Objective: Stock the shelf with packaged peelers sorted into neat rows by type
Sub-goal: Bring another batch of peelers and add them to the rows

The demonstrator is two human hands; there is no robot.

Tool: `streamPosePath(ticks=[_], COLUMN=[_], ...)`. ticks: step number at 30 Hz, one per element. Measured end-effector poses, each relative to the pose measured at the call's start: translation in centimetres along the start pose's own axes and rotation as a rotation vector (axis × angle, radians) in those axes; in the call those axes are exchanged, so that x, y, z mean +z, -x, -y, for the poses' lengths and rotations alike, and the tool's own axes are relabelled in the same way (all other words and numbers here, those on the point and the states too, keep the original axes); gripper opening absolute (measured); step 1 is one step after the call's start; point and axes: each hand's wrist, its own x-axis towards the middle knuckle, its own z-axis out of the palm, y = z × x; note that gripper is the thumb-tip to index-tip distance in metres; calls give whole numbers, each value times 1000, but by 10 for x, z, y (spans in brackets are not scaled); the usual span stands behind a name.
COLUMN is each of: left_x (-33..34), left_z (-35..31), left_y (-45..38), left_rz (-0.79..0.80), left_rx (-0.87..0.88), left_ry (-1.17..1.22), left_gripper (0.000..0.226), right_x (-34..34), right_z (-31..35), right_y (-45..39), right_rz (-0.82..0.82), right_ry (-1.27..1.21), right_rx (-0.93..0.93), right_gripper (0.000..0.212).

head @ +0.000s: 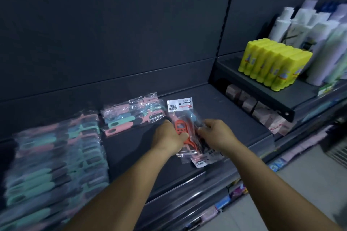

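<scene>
On the dark shelf [135, 148], both hands grip a small stack of clear-bagged peelers [185, 127]; an orange peeler with a white header card faces up. My left hand [168, 136] pinches the stack's left edge. My right hand [216, 135] holds its right edge, where more packets with a white label stick out below. To the left lies a pile of bagged pink and teal peelers [131, 114]. Further left, a large blurred spread of the same pink, teal and dark peelers [54, 157] covers the shelf.
A higher shelf [262, 88] at the right carries yellow bottles [274, 63] and white bottles [308, 29]. Pinkish wrapped packs [262, 110] sit under it. The dark back panel [112, 33] rises behind. Lower shelves with goods and the floor show at the bottom right.
</scene>
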Motion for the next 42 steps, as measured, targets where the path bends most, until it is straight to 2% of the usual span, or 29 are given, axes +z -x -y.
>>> streamPosePath(ticks=[1,3,9,14,18,23,26,29,34,38,42], left_x=[-6,-16,-23,-10,11,21,18,15,2,-8,-14], left_z=[2,5,-2,-17,-28,-25,-17,-16,-11,-13,-15], left_y=[-1,-2,-9,-15,-19,-10,-5,0,5,11,13], left_rz=[18,29,-94,-132,-132,-198,-223,-217,-217,-334,-356], left_rx=[5,24,73,62,37,55,41,0,-55,42,113], left_ry=[11,17,130,99,-8,-362,-426,-436,-270,-125,-175], left_gripper=[15,27,25,33,39,33,34,29,22,8,20], right_x=[2,3,-6,-16,-22,-23,-12,-1,-1,8,21], right_z=[2,4,-6,-19,-32,-27,-14,-1,5,8,17], right_y=[-1,-1,-14,-28,-39,-29,-23,-20,-18,-14,-14], right_rz=[4,-14,-124,-128,-84,-215,-81,49,28,83,80], right_ry=[20,32,11,102,203,260,303,342,273,270,303], right_rx=[6,21,50,40,-3,-145,-278,-259,-187,-175,-143], right_gripper=[21,19,17,36,33,31,21,23,26,39,41])
